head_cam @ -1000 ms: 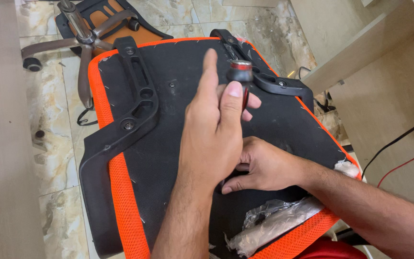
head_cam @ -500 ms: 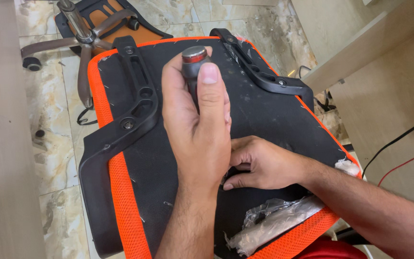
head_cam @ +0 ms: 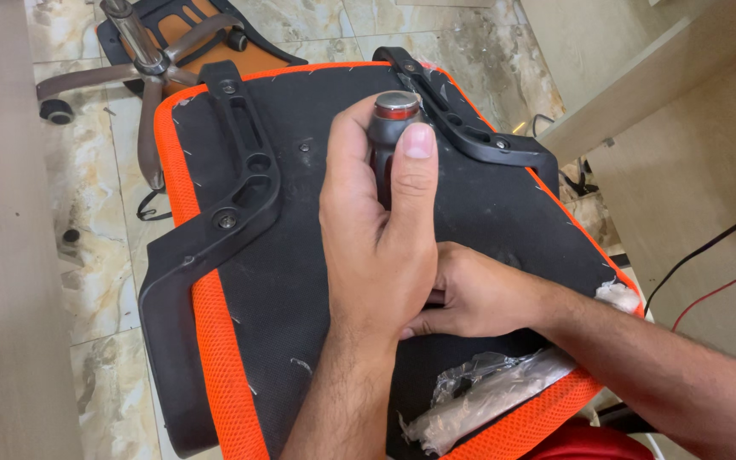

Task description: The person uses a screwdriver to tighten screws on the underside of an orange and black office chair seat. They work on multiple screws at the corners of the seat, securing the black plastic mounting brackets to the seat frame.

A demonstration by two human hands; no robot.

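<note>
- Head view: an upturned chair seat point(head_cam: 487, 213) fills the middle — a flat black fabric underside, edged all round by bright orange mesh, with small white staples dotted along the border.
- The left hand point(head_cam: 381, 247) stands over the centre of the seat, fingers curled tight round a dark screwdriver handle point(head_cam: 388, 128) with a red band and a shiny round metal cap; the thumb lies flat up its side.
- The right hand point(head_cam: 474, 298) sits just behind the left one, low on the seat, fingers bent and pressed to the fabric; whether they pinch anything is hidden.
- Against half a second ago, the left hand and handle have shifted slightly toward the seat's right side.
- Two moulded black plastic armrest brackets point(head_cam: 244, 170) run along the seat's left and right edges, bolted down.
- Crumpled clear plastic wrap point(head_cam: 487, 396) lies on the seat's near edge.
- Beyond the seat's far edge — marble floor tiles and a chair base point(head_cam: 142, 60) with castors and a chrome column.
</note>
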